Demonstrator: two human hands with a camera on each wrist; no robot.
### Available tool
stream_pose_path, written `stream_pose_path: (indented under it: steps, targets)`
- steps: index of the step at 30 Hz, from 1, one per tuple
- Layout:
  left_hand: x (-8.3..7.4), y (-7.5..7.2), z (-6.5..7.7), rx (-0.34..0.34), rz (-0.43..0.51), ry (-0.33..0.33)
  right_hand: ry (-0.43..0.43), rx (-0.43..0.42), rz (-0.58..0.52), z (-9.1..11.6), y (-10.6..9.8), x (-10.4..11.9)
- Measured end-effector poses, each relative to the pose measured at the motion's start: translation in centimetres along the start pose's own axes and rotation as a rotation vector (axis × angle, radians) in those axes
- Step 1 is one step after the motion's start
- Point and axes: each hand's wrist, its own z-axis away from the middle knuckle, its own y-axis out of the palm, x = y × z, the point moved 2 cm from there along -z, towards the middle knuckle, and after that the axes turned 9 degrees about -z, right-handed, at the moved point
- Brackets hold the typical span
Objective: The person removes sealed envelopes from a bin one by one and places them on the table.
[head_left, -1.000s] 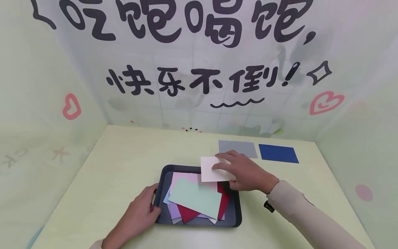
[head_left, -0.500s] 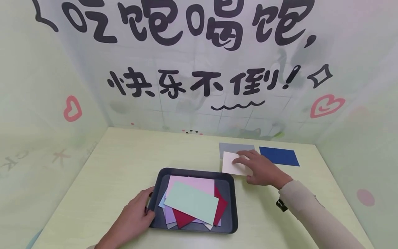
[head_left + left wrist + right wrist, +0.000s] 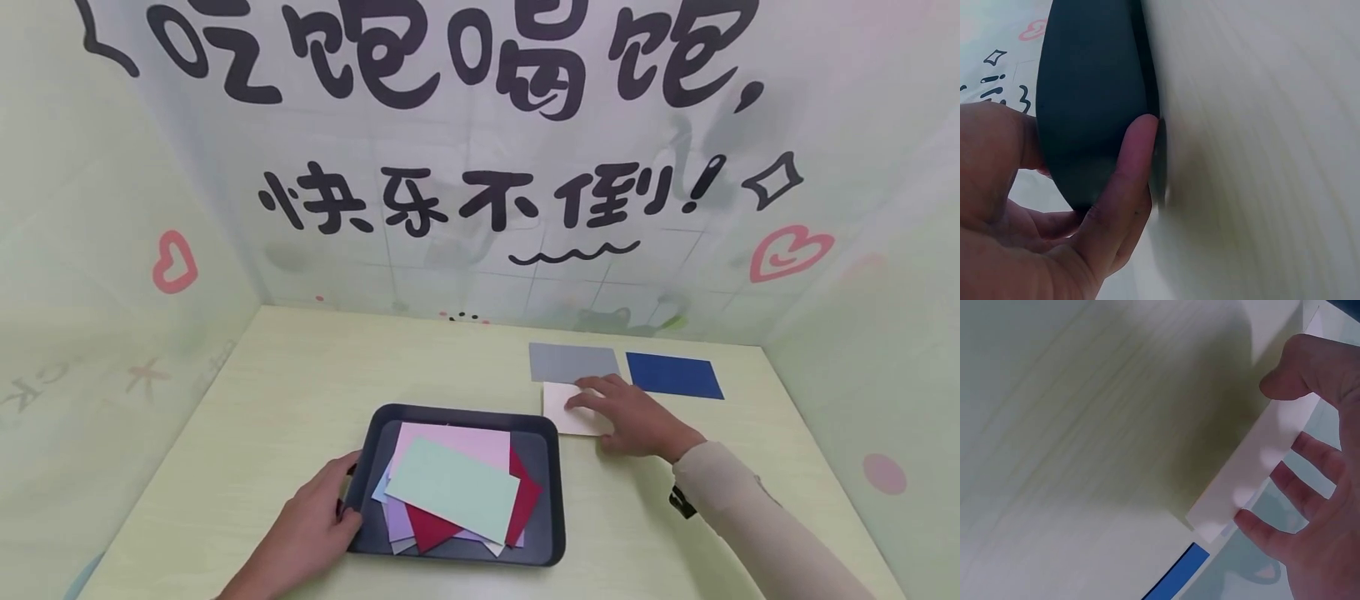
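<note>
My left hand (image 3: pixel 311 521) grips the left end of a dark tray (image 3: pixel 558 492), with thumb and fingers around its wall in the left wrist view. Inside the tray lies a loose pile of coloured cards, with a mint green card (image 3: pixel 453 490) on top and a pink card (image 3: pixel 491 446) and a red card (image 3: pixel 531 492) showing beneath. My right hand (image 3: pixel 637 417) holds a pale pinkish-white card (image 3: pixel 557 404) low at the table, just right of the tray. In the right wrist view, thumb and fingers are at opposite edges of that pale card (image 3: pixel 1250 465).
Toward the back of the table (image 3: pixel 330 367) lie a grey card (image 3: pixel 572 362) and, to its right, a blue card (image 3: pixel 675 375), both flat. Printed curtains with dark lettering stand behind and at both sides.
My right hand has carried the pale card from above the tray rightward and down, to just in front of the grey card. The left hand and tray have shifted slightly left.
</note>
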Motion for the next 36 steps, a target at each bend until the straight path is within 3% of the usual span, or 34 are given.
stream_pose_path:
  steps: [16, 36]
  targets:
    - [0.9, -0.3, 0.0, -0.038, -0.025, 0.038, -0.01, 0.041, 0.001, -0.7, 0.7, 0.3]
    - [1.4, -0.5, 0.1, -0.033, -0.02, 0.025, -0.027, 0.034, -0.014, -1.0, 0.8, 0.2]
